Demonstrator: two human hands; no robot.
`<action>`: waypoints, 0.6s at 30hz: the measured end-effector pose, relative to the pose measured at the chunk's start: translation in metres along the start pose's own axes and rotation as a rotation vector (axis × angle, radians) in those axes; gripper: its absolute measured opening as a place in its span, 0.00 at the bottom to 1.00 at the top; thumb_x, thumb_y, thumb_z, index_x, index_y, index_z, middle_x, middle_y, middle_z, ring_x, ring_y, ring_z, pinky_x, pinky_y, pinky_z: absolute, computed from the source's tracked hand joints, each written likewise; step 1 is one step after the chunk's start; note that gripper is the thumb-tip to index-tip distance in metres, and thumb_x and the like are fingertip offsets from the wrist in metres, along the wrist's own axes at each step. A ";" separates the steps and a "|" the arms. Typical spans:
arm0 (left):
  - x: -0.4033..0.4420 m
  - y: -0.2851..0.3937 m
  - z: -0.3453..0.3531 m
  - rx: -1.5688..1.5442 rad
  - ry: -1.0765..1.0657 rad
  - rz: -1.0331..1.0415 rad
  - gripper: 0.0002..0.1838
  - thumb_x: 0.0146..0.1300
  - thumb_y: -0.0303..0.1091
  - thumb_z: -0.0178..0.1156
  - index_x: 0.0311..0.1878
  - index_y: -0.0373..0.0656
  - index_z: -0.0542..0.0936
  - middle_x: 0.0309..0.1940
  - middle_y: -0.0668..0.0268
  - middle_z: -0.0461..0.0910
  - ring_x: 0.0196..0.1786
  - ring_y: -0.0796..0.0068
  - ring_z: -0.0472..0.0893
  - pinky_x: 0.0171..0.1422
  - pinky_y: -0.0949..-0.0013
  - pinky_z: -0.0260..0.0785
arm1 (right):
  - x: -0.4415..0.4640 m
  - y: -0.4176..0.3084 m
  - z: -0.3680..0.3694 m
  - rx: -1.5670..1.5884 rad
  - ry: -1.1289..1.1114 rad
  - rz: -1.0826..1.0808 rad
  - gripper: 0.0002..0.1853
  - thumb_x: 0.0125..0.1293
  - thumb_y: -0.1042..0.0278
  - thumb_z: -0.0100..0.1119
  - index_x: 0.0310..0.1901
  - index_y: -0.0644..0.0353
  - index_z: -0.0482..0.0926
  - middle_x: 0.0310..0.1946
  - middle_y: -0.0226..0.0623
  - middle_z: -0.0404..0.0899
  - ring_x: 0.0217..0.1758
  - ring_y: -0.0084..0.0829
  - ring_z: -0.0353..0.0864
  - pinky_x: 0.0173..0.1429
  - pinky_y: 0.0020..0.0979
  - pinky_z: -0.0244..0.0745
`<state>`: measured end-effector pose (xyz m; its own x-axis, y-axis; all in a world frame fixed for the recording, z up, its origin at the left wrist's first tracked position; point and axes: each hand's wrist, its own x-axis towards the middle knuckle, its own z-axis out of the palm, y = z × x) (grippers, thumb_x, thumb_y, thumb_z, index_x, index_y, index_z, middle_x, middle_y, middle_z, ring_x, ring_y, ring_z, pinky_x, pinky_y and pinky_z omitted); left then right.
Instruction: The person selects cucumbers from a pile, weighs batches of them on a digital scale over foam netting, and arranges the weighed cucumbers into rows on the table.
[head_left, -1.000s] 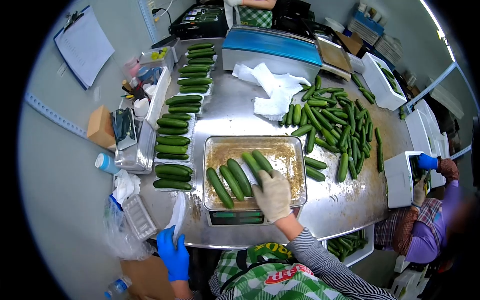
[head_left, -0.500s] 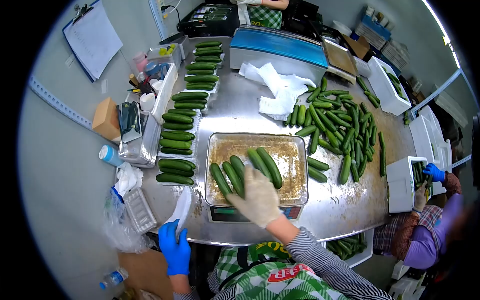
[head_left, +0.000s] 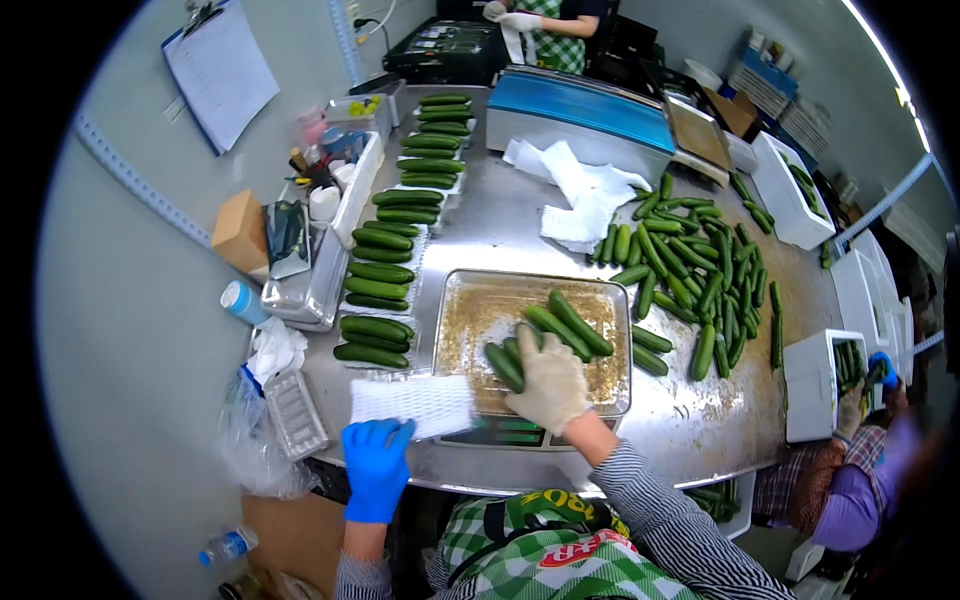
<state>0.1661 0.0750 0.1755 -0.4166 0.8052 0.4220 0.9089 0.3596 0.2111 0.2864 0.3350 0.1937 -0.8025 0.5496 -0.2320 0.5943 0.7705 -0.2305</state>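
My left hand (head_left: 377, 468), in a blue glove, pinches the near edge of a white foam net sheet (head_left: 412, 402) at the table's front. My right hand (head_left: 548, 382), in a pale glove, lies over cucumbers (head_left: 504, 367) in the metal tray (head_left: 450, 350) of a scale; its fingers bend around at least one, partly hidden under the palm. Two more cucumbers (head_left: 580, 322) lie to the right of those fingers in the tray. The scale's display shows at the tray's front.
Cucumbers on white nets (head_left: 380, 290) line the left. A large cucumber pile (head_left: 700, 270) lies right, below crumpled white netting (head_left: 585, 200) and a blue-topped machine (head_left: 580, 105). Co-workers stand at the far side and right, one reaching into a white box (head_left: 812, 385).
The foam net has gone from a narrow strip to a spread sheet beside the tray. The cucumbers in the tray have been shifted, and fewer show at its left. The view has turned slightly.
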 end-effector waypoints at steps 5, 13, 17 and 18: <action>0.030 0.017 0.044 -0.055 -0.011 0.178 0.17 0.50 0.28 0.61 0.46 0.50 0.83 0.41 0.70 0.80 0.45 0.70 0.79 0.59 0.58 0.62 | -0.012 0.041 -0.009 0.535 0.239 -0.085 0.54 0.46 0.61 0.68 0.74 0.70 0.52 0.56 0.65 0.70 0.58 0.57 0.76 0.66 0.43 0.74; 0.052 0.039 0.136 -0.170 -0.035 0.286 0.17 0.51 0.28 0.60 0.46 0.52 0.84 0.47 0.68 0.82 0.53 0.66 0.79 0.61 0.55 0.66 | 0.005 0.023 -0.009 0.130 0.060 -0.474 0.42 0.55 0.54 0.65 0.68 0.66 0.62 0.53 0.62 0.73 0.54 0.61 0.77 0.62 0.47 0.73; 0.045 0.034 0.143 -0.174 -0.046 0.252 0.18 0.49 0.27 0.61 0.46 0.51 0.85 0.47 0.67 0.82 0.54 0.64 0.79 0.61 0.55 0.68 | 0.005 0.048 -0.005 0.449 -0.087 -0.154 0.32 0.68 0.50 0.51 0.67 0.63 0.67 0.50 0.66 0.78 0.51 0.57 0.81 0.58 0.44 0.74; 0.046 0.035 0.143 -0.188 -0.057 0.251 0.19 0.48 0.26 0.61 0.46 0.51 0.85 0.47 0.67 0.82 0.54 0.64 0.79 0.62 0.55 0.68 | 0.007 0.055 -0.004 0.451 -0.123 -0.154 0.31 0.69 0.50 0.50 0.66 0.64 0.68 0.50 0.65 0.79 0.52 0.56 0.81 0.58 0.44 0.74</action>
<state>0.1808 0.1922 0.0764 -0.1733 0.8849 0.4323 0.9616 0.0573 0.2684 0.3129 0.3826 0.1828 -0.8871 0.3771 -0.2661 0.4538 0.6083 -0.6511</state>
